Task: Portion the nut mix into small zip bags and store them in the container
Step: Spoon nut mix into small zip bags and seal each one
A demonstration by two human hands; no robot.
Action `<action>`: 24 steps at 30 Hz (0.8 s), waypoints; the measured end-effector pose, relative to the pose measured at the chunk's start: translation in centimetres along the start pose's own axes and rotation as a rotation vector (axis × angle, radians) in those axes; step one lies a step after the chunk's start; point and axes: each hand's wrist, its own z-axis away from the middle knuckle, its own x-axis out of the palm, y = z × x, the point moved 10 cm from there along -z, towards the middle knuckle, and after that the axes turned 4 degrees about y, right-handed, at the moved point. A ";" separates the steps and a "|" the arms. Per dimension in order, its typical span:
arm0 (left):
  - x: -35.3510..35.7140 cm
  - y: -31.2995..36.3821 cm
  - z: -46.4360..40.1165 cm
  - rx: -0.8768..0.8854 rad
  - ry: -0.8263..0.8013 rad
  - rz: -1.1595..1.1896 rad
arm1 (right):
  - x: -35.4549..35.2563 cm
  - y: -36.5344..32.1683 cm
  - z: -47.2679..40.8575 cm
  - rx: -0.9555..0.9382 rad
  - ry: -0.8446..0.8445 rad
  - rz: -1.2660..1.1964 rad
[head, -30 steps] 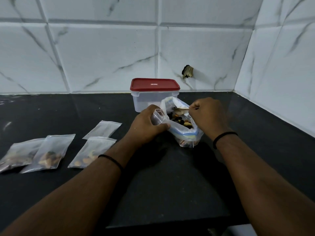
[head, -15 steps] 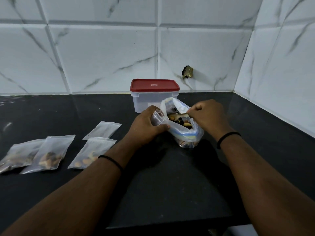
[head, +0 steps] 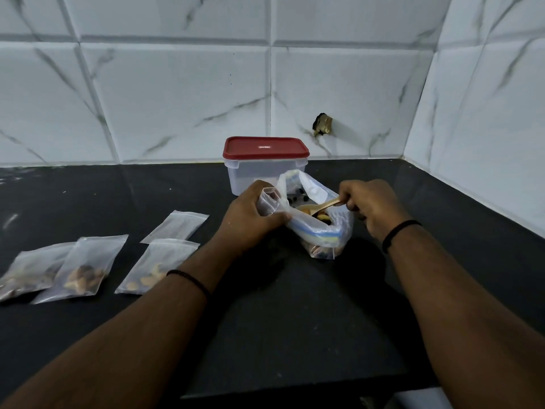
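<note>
Fingers of the right hand (head: 373, 206) curl round the handle of a small wooden spoon (head: 320, 207), whose bowl lies among the nuts inside the large zip bag (head: 321, 234). Fingers of the left hand (head: 250, 216) are wrapped round a small zip bag (head: 269, 202), thumb across its front; its open mouth stands just beside the rim of the large bag, touching it. The large bag sits on the black desk (head: 295, 305), mouth open and turned up, nut mix visible within. Directly behind it, near the tiled wall, stands the clear container (head: 259, 175) with its red lid (head: 265, 148) on. Left of the left forearm lie four more small bags, well apart from the hands: an empty flat bag (head: 177, 225) farthest back, a bag with pale nuts (head: 156, 265) just in front of it, and two filled bags (head: 85, 268) overlapping at the left edge. Each wrist bears a thin black band (head: 398, 233).
</note>
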 end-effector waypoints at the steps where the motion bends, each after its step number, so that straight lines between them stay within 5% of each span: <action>1: -0.2 0.0 0.0 -0.001 0.012 0.011 | -0.2 0.1 -0.1 0.012 0.003 -0.019; 15: 0.0 -0.7 -0.4 -0.030 0.009 -0.008 | -1.1 -2.4 1.9 -0.054 -0.007 -0.218; 19: -0.1 -0.9 -0.6 -0.031 0.029 0.046 | -0.3 -5.2 4.0 -0.274 -0.021 -0.214; 24: -0.7 -1.0 -0.8 -0.036 0.082 0.131 | 2.2 -8.5 8.4 -0.748 -0.083 0.114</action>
